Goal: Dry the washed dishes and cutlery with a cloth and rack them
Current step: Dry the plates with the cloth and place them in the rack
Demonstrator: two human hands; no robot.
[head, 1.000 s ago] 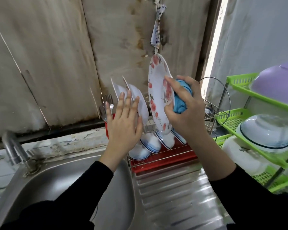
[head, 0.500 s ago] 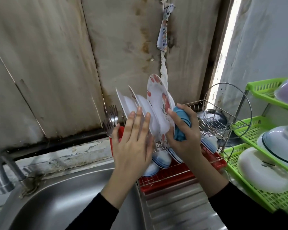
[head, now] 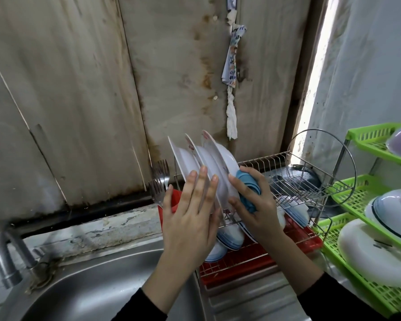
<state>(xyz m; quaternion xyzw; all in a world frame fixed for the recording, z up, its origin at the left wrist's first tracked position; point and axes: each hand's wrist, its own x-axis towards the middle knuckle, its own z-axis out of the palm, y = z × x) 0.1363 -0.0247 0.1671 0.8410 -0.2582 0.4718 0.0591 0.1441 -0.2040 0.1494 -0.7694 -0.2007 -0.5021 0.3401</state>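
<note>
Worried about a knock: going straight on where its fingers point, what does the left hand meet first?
Probably the racked plates: the left hand overlaps them in the picture, though contact is unclear.

Stained wooden wall panels (head: 79, 89) — bright daylight gap (head: 310, 100) at right, steel sink (head: 90, 286) below

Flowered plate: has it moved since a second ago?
Yes. The plate went down into the rack, next to two other plates.

Three white floral plates (head: 208, 163) tilted upright in wire rack (head: 294, 179), blue cloth (head: 248, 188) bunched against rightmost plate, forks (head: 159, 179) upright at left
</note>
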